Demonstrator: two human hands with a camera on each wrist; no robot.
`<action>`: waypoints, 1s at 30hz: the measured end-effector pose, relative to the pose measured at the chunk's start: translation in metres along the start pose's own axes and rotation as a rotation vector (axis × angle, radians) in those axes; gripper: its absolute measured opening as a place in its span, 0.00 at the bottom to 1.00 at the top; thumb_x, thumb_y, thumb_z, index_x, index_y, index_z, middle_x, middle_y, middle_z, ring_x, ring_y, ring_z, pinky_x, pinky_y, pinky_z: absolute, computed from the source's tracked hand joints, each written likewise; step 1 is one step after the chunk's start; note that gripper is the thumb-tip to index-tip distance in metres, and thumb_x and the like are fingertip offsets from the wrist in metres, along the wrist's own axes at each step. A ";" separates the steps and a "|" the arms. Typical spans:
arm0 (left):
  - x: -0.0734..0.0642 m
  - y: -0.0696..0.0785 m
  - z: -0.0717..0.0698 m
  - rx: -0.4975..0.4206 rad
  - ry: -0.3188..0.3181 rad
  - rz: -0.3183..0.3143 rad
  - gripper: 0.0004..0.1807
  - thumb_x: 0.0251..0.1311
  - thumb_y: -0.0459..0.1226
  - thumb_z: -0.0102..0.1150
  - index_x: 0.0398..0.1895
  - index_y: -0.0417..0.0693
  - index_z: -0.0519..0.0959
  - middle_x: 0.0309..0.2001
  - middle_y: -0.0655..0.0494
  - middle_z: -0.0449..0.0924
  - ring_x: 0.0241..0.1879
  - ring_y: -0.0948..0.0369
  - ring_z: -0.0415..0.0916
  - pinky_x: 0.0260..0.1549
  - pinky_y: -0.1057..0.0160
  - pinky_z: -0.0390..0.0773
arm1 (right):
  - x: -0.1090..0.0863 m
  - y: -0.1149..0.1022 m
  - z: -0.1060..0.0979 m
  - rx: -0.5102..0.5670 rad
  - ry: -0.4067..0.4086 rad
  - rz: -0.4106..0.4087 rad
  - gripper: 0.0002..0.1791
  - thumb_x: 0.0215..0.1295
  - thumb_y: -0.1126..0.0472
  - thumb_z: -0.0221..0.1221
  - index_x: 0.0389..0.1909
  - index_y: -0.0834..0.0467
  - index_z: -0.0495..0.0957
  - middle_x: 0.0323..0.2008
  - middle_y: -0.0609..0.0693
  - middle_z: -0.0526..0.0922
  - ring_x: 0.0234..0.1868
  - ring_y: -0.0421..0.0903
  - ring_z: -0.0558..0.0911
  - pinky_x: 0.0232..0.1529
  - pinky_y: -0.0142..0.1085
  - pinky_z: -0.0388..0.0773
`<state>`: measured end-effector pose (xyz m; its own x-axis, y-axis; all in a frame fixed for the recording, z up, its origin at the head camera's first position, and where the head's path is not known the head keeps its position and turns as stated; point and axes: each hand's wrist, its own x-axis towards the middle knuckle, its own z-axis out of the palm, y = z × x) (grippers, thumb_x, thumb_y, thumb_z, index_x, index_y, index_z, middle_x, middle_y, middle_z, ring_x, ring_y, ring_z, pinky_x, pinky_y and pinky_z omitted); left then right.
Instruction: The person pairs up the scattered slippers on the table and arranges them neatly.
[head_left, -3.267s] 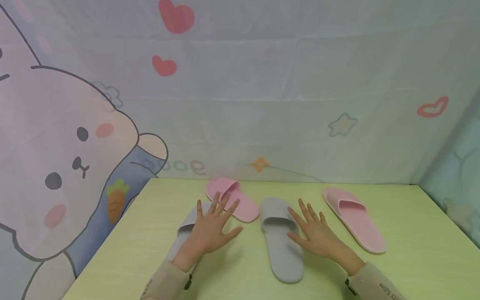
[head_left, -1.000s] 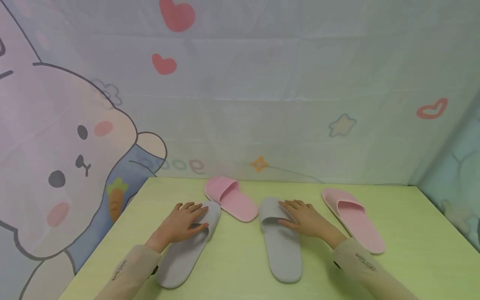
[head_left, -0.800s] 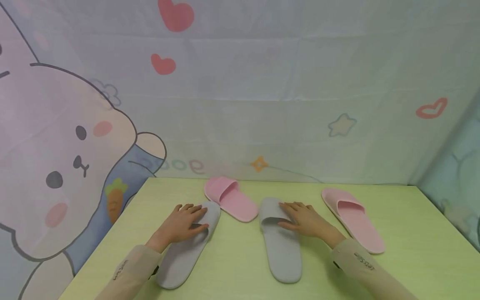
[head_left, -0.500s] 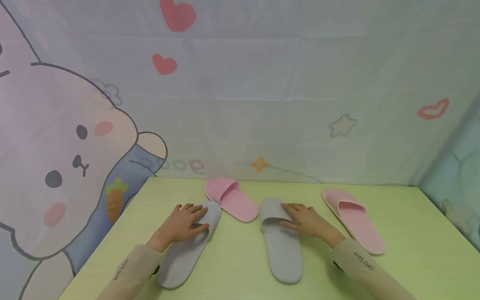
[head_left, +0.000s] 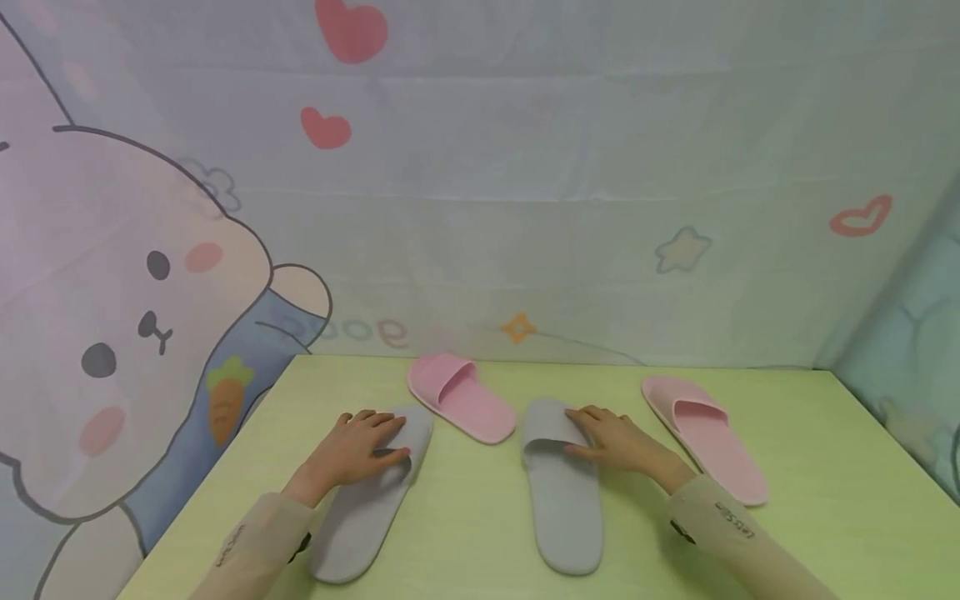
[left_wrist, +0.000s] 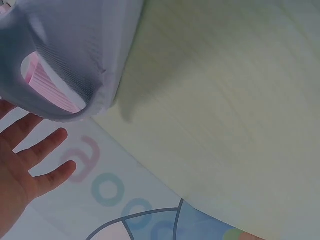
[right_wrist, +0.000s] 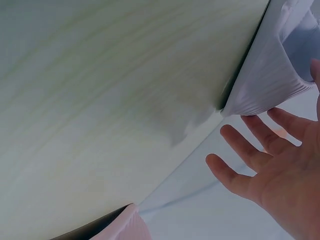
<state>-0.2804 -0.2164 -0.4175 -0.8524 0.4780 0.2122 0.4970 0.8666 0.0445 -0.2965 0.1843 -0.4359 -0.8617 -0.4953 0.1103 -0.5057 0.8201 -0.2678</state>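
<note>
Two grey slippers lie on the table, toes pointing away. On the left grey slipper (head_left: 358, 529), my left hand (head_left: 348, 452) pinches the strap's outer side, thumb at the opening and forefinger on top. My right hand (head_left: 624, 443) pinches the strap of the right grey slipper (head_left: 567, 521) in the same way from its right side. The left wrist view shows the grey strap (left_wrist: 102, 45) above spread fingers (left_wrist: 42, 150), the thumb hidden. In the right wrist view the thumb reaches into the opening of the strap (right_wrist: 265, 80), while two fingertips touch its outside.
A pink slipper (head_left: 480, 410) lies behind the left grey one, angled to the right. Another pink slipper (head_left: 720, 450) lies beyond my right hand. The pale green table (head_left: 465, 533) ends at a printed cloth backdrop (head_left: 487, 167).
Both hands, spread over the slippers earlier, have come down and taken hold of the grey straps. Since half a second ago both grey slippers have shifted slightly nearer, the left one also leftward.
</note>
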 end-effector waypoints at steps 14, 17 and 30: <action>-0.007 -0.010 -0.001 -0.013 0.001 0.024 0.28 0.58 0.55 0.48 0.57 0.51 0.71 0.54 0.48 0.74 0.54 0.47 0.69 0.46 0.41 0.66 | -0.007 -0.001 -0.001 0.087 0.009 -0.053 0.33 0.58 0.43 0.54 0.58 0.60 0.66 0.50 0.57 0.73 0.49 0.55 0.76 0.46 0.59 0.68; -0.010 -0.012 -0.001 -0.004 0.017 0.033 0.26 0.58 0.54 0.48 0.56 0.52 0.72 0.53 0.49 0.75 0.52 0.48 0.71 0.44 0.42 0.68 | -0.006 -0.004 -0.001 0.085 0.025 -0.079 0.32 0.57 0.43 0.54 0.57 0.59 0.67 0.50 0.56 0.74 0.49 0.54 0.76 0.46 0.59 0.68; -0.024 -0.011 -0.003 -0.012 0.026 0.041 0.25 0.58 0.53 0.48 0.55 0.53 0.73 0.51 0.50 0.76 0.51 0.49 0.72 0.43 0.43 0.69 | -0.006 -0.033 -0.005 -0.007 0.160 -0.189 0.26 0.56 0.44 0.56 0.51 0.56 0.72 0.44 0.51 0.77 0.44 0.48 0.78 0.40 0.47 0.71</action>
<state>-0.2653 -0.2377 -0.4197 -0.8269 0.5090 0.2392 0.5334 0.8445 0.0469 -0.2749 0.1615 -0.4225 -0.7471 -0.5891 0.3080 -0.6585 0.7193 -0.2215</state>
